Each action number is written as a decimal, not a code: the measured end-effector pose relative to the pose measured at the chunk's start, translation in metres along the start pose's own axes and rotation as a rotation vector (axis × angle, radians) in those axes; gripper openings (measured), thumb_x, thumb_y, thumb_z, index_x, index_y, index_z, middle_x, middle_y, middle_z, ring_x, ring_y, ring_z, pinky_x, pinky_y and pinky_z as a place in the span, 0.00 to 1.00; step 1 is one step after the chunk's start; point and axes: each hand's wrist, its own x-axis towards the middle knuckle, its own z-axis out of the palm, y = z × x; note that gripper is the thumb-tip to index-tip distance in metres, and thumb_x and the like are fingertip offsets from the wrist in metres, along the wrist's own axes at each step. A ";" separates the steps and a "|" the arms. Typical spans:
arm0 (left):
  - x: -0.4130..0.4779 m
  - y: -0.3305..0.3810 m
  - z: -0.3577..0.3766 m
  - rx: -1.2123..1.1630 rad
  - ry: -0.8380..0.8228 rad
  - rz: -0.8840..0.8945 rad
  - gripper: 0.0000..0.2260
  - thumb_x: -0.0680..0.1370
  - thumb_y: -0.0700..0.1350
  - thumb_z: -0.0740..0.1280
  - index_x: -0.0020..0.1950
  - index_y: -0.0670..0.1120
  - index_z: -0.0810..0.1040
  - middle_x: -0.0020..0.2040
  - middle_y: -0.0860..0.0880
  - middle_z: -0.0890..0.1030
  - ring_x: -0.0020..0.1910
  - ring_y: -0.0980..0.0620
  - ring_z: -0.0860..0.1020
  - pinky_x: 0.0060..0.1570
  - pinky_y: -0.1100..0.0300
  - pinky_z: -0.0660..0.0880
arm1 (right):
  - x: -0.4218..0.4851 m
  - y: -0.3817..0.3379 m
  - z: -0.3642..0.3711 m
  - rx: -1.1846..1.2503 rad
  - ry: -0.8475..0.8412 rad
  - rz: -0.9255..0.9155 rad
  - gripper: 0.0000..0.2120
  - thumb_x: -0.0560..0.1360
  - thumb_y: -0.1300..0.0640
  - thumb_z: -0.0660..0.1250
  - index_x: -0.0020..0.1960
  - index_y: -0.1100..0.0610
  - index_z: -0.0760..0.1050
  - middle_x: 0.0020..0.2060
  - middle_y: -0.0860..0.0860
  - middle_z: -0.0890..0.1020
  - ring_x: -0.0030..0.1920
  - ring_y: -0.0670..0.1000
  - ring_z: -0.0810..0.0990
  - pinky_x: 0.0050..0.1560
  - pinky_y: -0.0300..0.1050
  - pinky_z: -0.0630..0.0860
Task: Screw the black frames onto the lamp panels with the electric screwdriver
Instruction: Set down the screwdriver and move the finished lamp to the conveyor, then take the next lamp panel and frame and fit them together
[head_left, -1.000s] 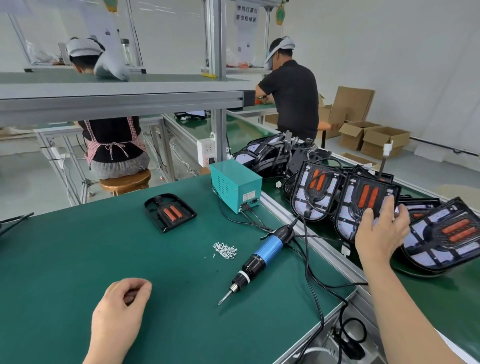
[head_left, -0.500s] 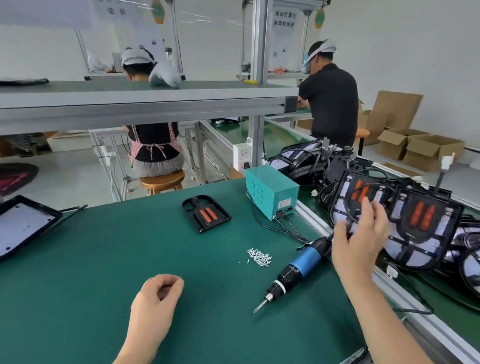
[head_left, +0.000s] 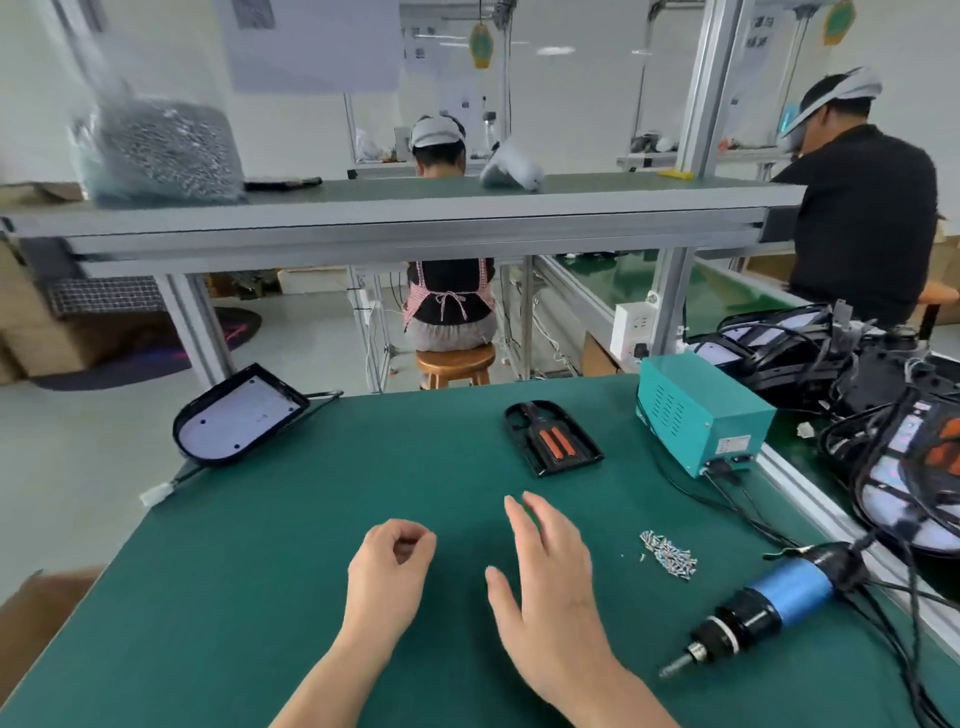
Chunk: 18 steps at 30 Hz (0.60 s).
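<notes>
The panel (head_left: 236, 415) lies at the far left edge of the table (head_left: 234, 597), a stiff, light shell I would take by its rim, minding its trailing cable. My left hand (head_left: 387, 577) is curled, round what, if anything, I cannot tell. My right hand (head_left: 550, 587) hovers with fingers straight, near the frame (head_left: 550, 439), thin plastic best lifted by its outer edges.

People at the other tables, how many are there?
2. A seated person is on a stool beyond the shelf, back turned. A person in black is at the far right. The shelf may hide more.
</notes>
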 end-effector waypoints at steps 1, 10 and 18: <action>0.003 0.000 -0.003 0.012 0.009 0.005 0.03 0.79 0.46 0.69 0.46 0.53 0.81 0.49 0.53 0.82 0.47 0.60 0.79 0.43 0.68 0.71 | 0.001 -0.003 0.009 -0.020 -0.052 -0.002 0.32 0.83 0.47 0.59 0.83 0.52 0.50 0.80 0.47 0.52 0.79 0.48 0.47 0.76 0.38 0.39; 0.082 -0.009 -0.052 0.447 0.206 0.137 0.08 0.80 0.46 0.67 0.57 0.47 0.80 0.59 0.54 0.74 0.61 0.52 0.69 0.54 0.62 0.68 | 0.006 0.006 0.040 -0.142 -0.238 0.014 0.32 0.83 0.40 0.52 0.82 0.47 0.45 0.78 0.41 0.52 0.79 0.46 0.48 0.78 0.42 0.44; 0.176 -0.019 -0.124 0.845 0.456 -0.050 0.21 0.77 0.49 0.69 0.67 0.45 0.70 0.73 0.45 0.62 0.74 0.43 0.57 0.73 0.49 0.54 | 0.023 0.007 0.041 -0.199 -0.069 -0.118 0.24 0.47 0.54 0.86 0.41 0.54 0.86 0.42 0.51 0.86 0.38 0.57 0.87 0.30 0.55 0.82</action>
